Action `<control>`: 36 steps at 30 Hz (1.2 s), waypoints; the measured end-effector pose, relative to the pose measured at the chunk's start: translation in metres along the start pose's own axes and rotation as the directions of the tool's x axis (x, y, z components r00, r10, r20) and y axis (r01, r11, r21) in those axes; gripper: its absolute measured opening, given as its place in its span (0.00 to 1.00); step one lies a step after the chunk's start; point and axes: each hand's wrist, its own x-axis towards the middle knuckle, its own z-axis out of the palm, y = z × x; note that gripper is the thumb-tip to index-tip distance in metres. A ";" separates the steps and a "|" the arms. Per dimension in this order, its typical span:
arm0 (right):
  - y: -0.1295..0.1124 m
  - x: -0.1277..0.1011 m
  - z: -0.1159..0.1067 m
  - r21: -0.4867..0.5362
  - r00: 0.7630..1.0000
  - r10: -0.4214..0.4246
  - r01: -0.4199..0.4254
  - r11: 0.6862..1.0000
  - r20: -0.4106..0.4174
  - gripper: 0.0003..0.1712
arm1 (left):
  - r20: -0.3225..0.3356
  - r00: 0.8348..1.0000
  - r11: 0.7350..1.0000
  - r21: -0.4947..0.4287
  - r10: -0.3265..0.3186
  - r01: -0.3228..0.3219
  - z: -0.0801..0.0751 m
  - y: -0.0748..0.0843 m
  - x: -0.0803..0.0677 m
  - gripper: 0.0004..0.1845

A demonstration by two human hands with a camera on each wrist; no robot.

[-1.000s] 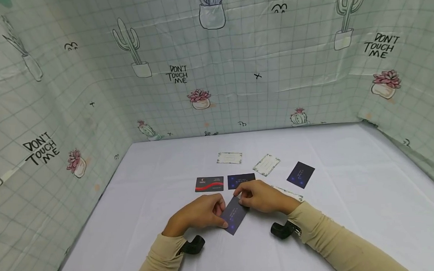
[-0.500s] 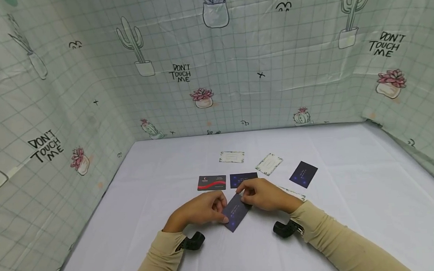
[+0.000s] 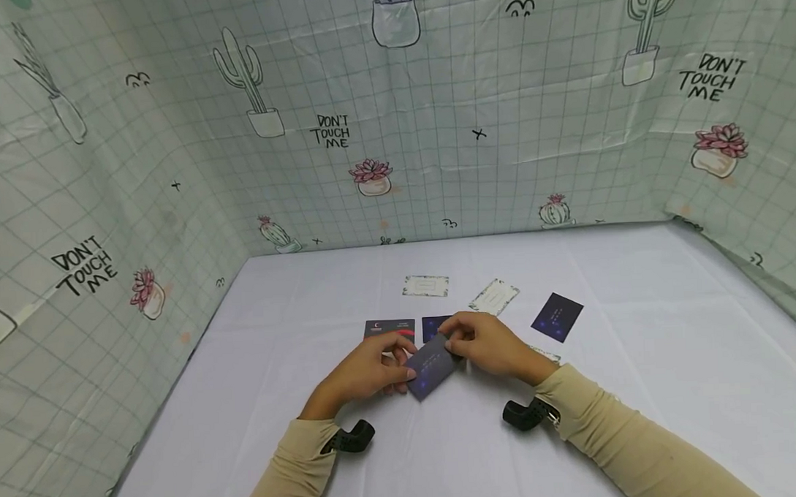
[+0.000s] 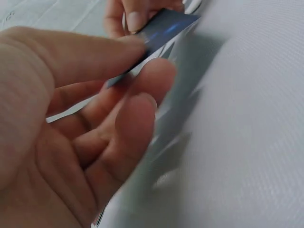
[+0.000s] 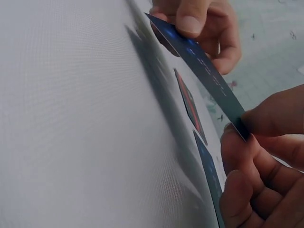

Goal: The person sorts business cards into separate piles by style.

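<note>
Both hands hold one dark blue card (image 3: 434, 369) lifted off the white table (image 3: 640, 386). My left hand (image 3: 369, 370) pinches its near end between thumb and fingers; the same card (image 4: 164, 31) shows in the left wrist view. My right hand (image 3: 483, 344) pinches the far end, with the card (image 5: 204, 71) seen edge-on above the cloth. Right behind the hands lie a red-and-black card (image 3: 389, 327) and another dark blue card (image 3: 435, 326), partly hidden by the fingers.
Further back lie two pale cards (image 3: 426, 285) (image 3: 494, 297) and a dark blue card (image 3: 557, 317) to the right. Another pale card (image 3: 546, 354) peeks out behind the right wrist. Cactus-print cloth walls (image 3: 172, 176) close in the table on three sides.
Both hands have carried the dark blue card away from me, toward the row of cards, and lifted it off the cloth. The other cards lie as before.
</note>
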 end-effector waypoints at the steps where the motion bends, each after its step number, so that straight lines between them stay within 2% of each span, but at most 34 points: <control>1: 0.000 0.000 0.000 0.012 1.000 0.003 -0.003 1.000 -0.012 0.13 | -0.022 1.000 1.000 0.011 0.017 -0.017 0.000 0.000 0.001 0.15; 4: 0.001 0.001 -0.002 0.063 0.999 0.024 -0.021 0.998 -0.049 0.14 | -0.114 0.992 0.995 0.081 0.060 -0.051 0.002 0.001 0.003 0.15; 7: 0.002 0.002 -0.003 0.111 0.995 0.047 -0.037 0.993 -0.088 0.14 | -0.202 0.975 0.986 0.152 0.092 -0.062 0.004 0.004 0.004 0.16; 10: 0.001 0.003 -0.005 0.131 0.990 0.059 -0.041 0.990 -0.132 0.13 | -0.246 0.963 0.985 0.152 0.113 -0.077 0.006 0.006 0.005 0.19; 17: 0.005 0.005 -0.006 0.175 0.974 0.080 -0.043 0.984 -0.210 0.14 | -0.221 0.963 0.983 0.131 0.154 -0.127 0.011 0.005 0.007 0.33; 21: 0.009 0.003 -0.008 0.213 0.971 0.101 -0.054 0.976 -0.215 0.15 | -0.219 0.958 0.975 0.168 0.184 -0.149 0.017 0.006 0.011 0.38; 25: 0.010 -0.002 -0.012 0.244 0.962 0.139 -0.079 0.966 -0.236 0.16 | -0.216 0.949 0.954 0.242 0.231 -0.178 0.023 0.006 0.019 0.39; 28: 0.009 -0.002 -0.014 0.269 0.959 0.153 -0.086 0.959 -0.239 0.16 | -0.241 0.933 0.933 0.307 0.268 -0.189 0.023 0.007 0.022 0.37; 33: 0.005 0.004 -0.015 0.300 0.966 0.147 -0.078 0.951 -0.215 0.17 | -0.301 0.908 0.906 0.392 0.292 -0.161 0.017 0.011 0.019 0.35; 36: 0.006 0.007 -0.017 0.317 0.962 0.157 -0.081 0.945 -0.223 0.17 | -0.280 0.916 0.895 0.417 0.288 -0.154 0.011 0.016 0.021 0.34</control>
